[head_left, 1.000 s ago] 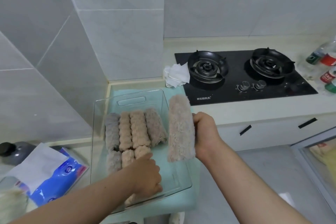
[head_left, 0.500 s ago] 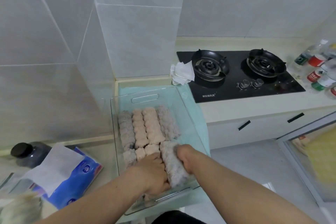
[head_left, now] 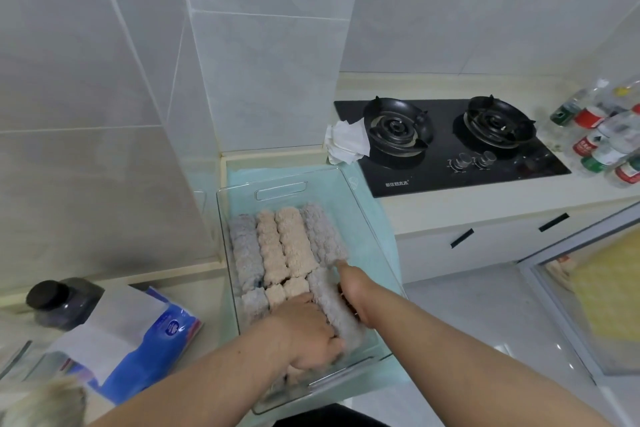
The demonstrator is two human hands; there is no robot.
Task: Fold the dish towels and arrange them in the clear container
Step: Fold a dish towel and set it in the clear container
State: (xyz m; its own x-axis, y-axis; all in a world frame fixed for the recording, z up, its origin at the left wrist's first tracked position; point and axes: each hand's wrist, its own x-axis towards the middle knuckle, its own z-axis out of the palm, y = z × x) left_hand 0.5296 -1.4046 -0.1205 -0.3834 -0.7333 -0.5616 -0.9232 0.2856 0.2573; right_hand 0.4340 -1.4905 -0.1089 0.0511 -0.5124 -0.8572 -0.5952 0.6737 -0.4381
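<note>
The clear container stands on a teal mat at the counter's end. Several rolled towels, grey and beige, lie side by side in it in two rows. A long grey rolled towel lies at the right of the near row. My left hand presses down on the near row, its fingertips against that towel's near end. My right hand lies flat along the towel's right side, between it and the container wall. Another fluffy towel shows at the bottom left corner.
A blue tissue pack and a dark jar sit left of the container. Behind it to the right are a crumpled white cloth, a black two-burner stove and several bottles. Tiled walls close the left side.
One second ago my right hand held the long grey towel upright above the container. It went down into the near row, and the hand now lies along its side.
</note>
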